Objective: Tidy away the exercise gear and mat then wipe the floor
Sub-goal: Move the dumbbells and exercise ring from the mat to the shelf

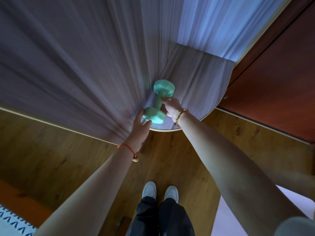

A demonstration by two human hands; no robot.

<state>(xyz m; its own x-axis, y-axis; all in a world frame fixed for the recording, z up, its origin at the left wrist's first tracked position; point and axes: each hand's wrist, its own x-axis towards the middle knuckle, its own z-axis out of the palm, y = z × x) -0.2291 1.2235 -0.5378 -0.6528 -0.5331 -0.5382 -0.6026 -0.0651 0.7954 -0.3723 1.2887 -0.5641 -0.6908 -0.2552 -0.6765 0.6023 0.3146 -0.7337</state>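
Dumbbell, stiff and likely heavy, sits at the curtain foot; right hand fingers wrap its handle, the best hold; left hand fingers cup its near head.

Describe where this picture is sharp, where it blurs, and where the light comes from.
Head view: the green dumbbell and both hands are fairly sharp; the grey curtain streaks with motion blur; cold daylight glows through the sheer panel at upper right; wide-angle bending curves the floor edges.
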